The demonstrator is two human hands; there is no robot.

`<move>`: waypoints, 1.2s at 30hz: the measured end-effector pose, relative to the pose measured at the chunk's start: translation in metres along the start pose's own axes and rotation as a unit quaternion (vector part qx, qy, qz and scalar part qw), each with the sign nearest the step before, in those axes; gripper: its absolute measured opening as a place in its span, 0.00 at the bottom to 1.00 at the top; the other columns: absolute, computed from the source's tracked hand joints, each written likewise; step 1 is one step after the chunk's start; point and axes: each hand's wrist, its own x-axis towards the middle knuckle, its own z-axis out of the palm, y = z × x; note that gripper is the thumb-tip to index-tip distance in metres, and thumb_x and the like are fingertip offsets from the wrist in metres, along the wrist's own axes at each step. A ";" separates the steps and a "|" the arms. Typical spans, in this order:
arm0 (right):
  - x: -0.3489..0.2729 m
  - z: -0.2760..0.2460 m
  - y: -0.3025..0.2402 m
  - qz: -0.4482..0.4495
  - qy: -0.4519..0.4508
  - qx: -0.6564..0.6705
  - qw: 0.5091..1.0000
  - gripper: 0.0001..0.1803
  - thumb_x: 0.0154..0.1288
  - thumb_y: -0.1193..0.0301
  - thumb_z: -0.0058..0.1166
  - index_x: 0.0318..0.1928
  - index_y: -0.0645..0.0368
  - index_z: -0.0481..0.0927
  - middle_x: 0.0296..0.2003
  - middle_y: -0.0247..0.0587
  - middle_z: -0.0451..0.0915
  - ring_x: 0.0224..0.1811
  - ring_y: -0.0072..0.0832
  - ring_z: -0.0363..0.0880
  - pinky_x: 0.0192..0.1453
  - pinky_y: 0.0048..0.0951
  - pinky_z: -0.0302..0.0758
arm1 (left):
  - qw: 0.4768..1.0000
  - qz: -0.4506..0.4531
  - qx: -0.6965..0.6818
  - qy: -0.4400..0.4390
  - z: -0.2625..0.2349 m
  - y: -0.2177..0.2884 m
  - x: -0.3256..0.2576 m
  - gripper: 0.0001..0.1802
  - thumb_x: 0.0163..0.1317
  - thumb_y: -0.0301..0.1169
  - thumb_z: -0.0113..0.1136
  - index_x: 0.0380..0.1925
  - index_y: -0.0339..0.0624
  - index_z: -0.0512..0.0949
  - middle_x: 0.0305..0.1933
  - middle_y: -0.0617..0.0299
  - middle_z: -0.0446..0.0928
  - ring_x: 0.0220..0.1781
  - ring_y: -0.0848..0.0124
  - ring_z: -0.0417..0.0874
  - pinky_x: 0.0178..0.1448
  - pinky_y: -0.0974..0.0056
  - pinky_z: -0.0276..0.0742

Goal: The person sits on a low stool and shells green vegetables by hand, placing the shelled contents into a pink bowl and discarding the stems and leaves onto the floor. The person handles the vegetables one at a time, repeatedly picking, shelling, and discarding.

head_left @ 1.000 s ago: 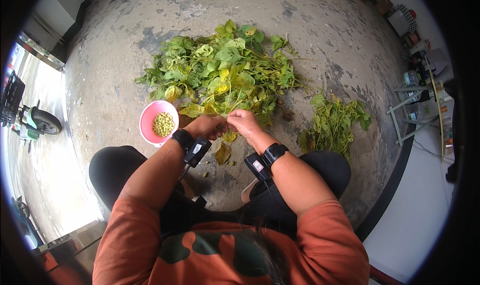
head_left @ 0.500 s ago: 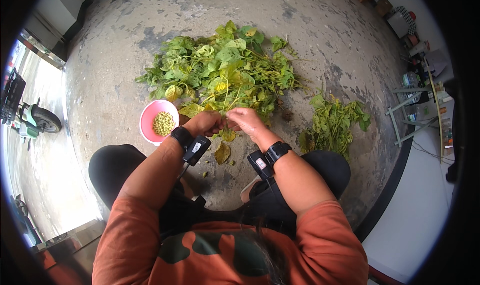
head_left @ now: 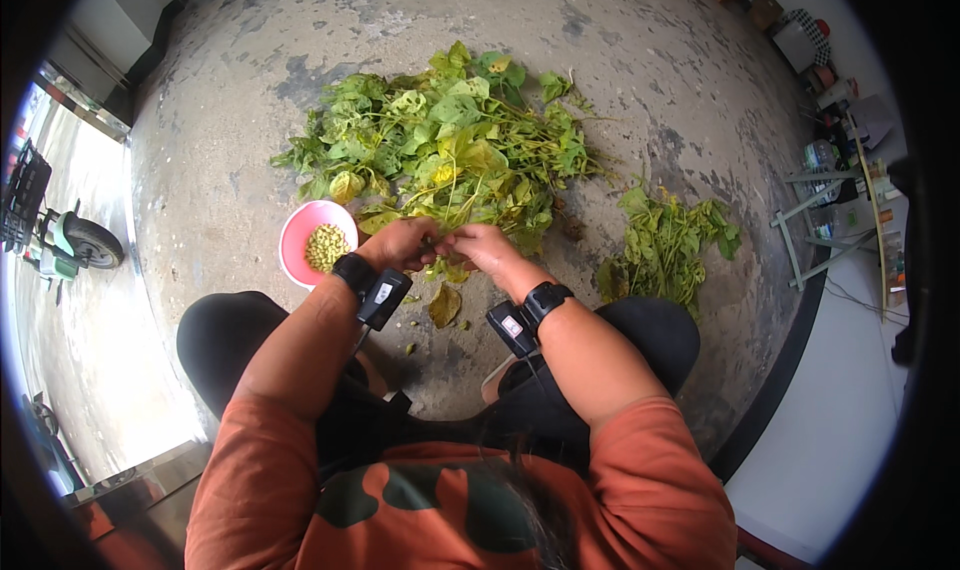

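My left hand [head_left: 405, 244] and my right hand [head_left: 481, 247] meet in front of me at the near edge of a big heap of leafy bean plants [head_left: 440, 130]. The fingers of both are closed and almost touch. Whatever lies between the fingertips is too small and hidden to make out. Just left of my left hand stands a pink bowl [head_left: 291, 238] with a pale rim, partly filled with small light-green beans [head_left: 326, 247]. Below my hands a yellowed leaf [head_left: 445, 306] lies on the floor.
A smaller pile of pulled plants [head_left: 668, 248] lies to the right, near my right knee. Small green bits [head_left: 411, 349] are scattered between my feet. At the far right stands a metal-legged table [head_left: 822, 220] with bottles; a scooter wheel [head_left: 93, 242] shows at the left.
Both hands have shifted slightly left. My right hand has come closer to my left, so the fingertips nearly meet. The bowl and both plant piles stay where they were.
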 end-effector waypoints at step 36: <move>-0.004 -0.003 -0.007 0.004 0.037 0.050 0.998 0.09 0.62 0.66 0.61 0.34 0.60 0.83 0.22 0.28 0.77 0.23 0.16 0.71 0.28 0.20 0.65 | 0.811 0.241 0.457 0.273 0.030 -0.030 0.001 0.16 0.56 0.40 0.59 0.27 0.37 0.82 0.27 0.41 0.78 0.32 0.44 0.80 0.39 0.50 0.77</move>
